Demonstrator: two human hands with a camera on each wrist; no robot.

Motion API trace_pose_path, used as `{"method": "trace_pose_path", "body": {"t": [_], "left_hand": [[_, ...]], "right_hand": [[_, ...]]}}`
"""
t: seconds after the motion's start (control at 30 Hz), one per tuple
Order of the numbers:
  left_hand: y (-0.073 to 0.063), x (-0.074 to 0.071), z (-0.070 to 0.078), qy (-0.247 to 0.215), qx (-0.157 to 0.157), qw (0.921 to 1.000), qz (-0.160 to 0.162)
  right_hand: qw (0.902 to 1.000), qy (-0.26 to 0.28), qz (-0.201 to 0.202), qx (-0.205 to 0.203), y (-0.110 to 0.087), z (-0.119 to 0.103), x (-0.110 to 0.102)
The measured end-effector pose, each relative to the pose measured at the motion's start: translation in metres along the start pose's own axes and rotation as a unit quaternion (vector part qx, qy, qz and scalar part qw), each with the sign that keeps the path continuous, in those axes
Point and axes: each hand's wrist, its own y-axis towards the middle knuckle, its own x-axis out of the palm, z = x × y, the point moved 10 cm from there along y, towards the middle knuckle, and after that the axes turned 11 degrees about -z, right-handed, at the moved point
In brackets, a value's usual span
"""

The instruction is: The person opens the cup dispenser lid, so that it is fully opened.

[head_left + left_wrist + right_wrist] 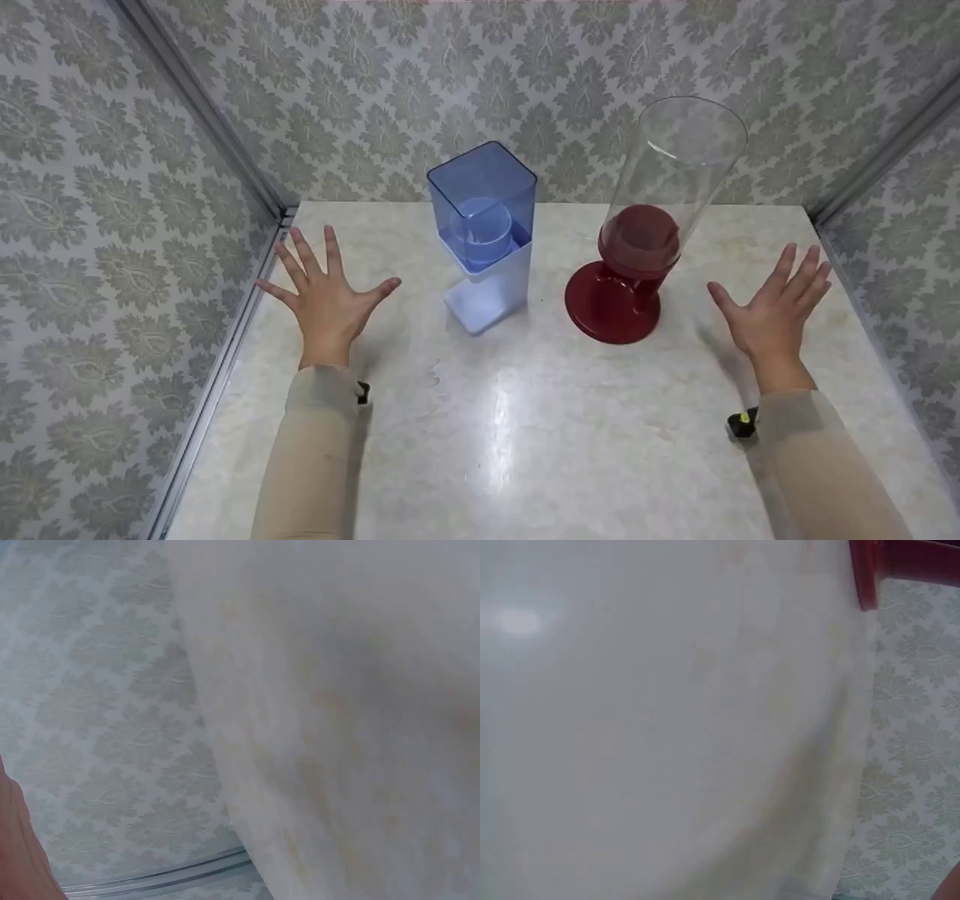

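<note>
My left hand (324, 300) is held over the left part of the table, fingers spread wide and nothing in it. To its right stands a pale blue dispenser (491, 277) with a see-through blue square top, a round piece inside and a flat foot. My right hand (775, 319), also spread and holding nothing, is over the right side. Left of it stands a dark red dispenser (613, 304) with a round base and a tall clear cylinder (686, 161), leaning right in the head view. Part of its red base (864, 577) shows in the right wrist view.
Both dispensers stand on a pale marbled table (450, 427), towards its back edge. Patterned walls (360, 82) close in the back and both sides, with a metal rail (217, 382) along the left edge. A small black device (742, 424) sits at the right wrist.
</note>
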Motion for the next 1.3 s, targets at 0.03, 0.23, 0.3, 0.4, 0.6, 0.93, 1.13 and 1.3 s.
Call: {"method": "trace_pose_path", "body": {"t": [0.03,0.23,0.3,0.4,0.6,0.93,1.13,1.3], "left_hand": [[-0.003,-0.003,0.002,-0.008,0.003,0.9999,0.005],[-0.021,-0.019,0.015,-0.128,0.058,0.9895,0.035],[-0.029,-0.023,0.017,-0.176,0.076,0.9803,0.047],[-0.041,-0.027,0.020,-0.213,0.088,0.9707,0.066],[-0.056,-0.030,0.031,-0.273,0.123,0.9498,0.091],[-0.062,-0.027,0.050,-0.520,0.211,0.8253,0.062],[-0.061,-0.027,0.065,-0.515,0.223,0.8256,0.056],[-0.051,-0.017,0.078,-0.522,0.226,0.8219,0.017]], "right_hand": [[0.9996,0.014,0.021,-0.012,-0.003,-0.005,-0.003],[0.9852,0.108,0.113,-0.071,-0.023,-0.029,-0.014],[0.9794,0.131,0.127,-0.086,-0.029,-0.036,-0.013],[0.9722,0.156,0.138,-0.106,-0.038,-0.046,-0.009],[0.9463,0.222,0.181,-0.151,-0.054,-0.067,-0.009],[0.8397,0.431,0.247,-0.220,-0.090,-0.132,-0.006],[0.8179,0.442,0.226,-0.291,-0.108,-0.173,0.019],[0.8222,0.443,0.165,-0.316,-0.110,-0.200,0.046]]}}
